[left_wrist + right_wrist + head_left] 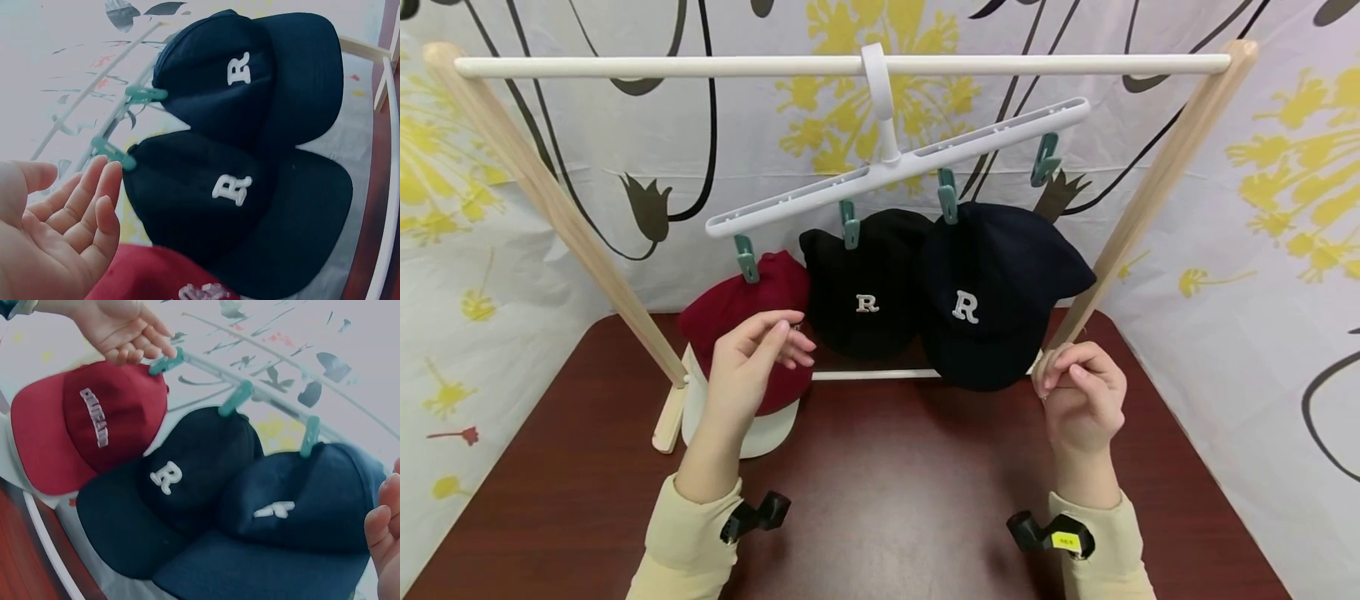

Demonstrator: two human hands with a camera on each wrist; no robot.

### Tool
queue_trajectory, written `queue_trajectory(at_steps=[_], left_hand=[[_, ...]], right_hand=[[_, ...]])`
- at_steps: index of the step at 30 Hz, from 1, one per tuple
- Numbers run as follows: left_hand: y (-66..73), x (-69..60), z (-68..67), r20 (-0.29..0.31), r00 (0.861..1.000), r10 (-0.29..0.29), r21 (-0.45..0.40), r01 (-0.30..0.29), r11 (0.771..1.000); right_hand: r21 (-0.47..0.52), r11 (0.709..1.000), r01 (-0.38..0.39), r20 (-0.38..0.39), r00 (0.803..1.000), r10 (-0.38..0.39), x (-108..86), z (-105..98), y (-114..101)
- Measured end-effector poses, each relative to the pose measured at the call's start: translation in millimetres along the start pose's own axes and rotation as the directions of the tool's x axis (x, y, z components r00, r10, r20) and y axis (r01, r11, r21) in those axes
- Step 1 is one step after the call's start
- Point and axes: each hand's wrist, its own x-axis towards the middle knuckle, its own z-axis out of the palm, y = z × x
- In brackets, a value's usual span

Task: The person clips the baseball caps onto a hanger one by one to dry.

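Clipping looks finished for all three caps: the red cap [760, 287], black cap [865, 271] and navy cap [1000, 267] each hang from a green clip on the white hanger [898, 169]. A fourth clip [1045, 160], at the raised end, bears nothing. The left hand [752, 358] and right hand [1084, 396] are relaxed, each grip released. Perhaps only levelling the hanger remains.
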Motion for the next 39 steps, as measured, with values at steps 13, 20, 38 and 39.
queue_trajectory(at_steps=[13, 20, 38, 39], left_hand=[[-3.5, -22.3, -38.8, -0.082, 0.997, -0.016, -0.017, 0.015, 1.0], [-6.9, -30.3, -60.0, -0.142, 0.99, -0.023, -0.005, 0.023, 1.0], [-11.8, -47.0, -100.5, -0.211, 0.974, -0.078, -0.078, 0.063, 0.995], [-11.7, -47.2, -102.0, -0.224, 0.971, -0.087, -0.079, 0.071, 0.994]], right_hand=[[0.004, 0.993, -0.121, 0.175, 0.977, 0.118, -15.3, 27.8, 22.6], [-0.043, 0.983, -0.178, 0.225, 0.957, 0.183, -25.0, 36.9, 34.5], [-0.367, 0.84, -0.398, 0.176, 0.858, 0.483, -50.8, 55.2, 55.2], [-0.378, 0.827, -0.416, 0.165, 0.849, 0.503, -52.3, 55.6, 55.7]])
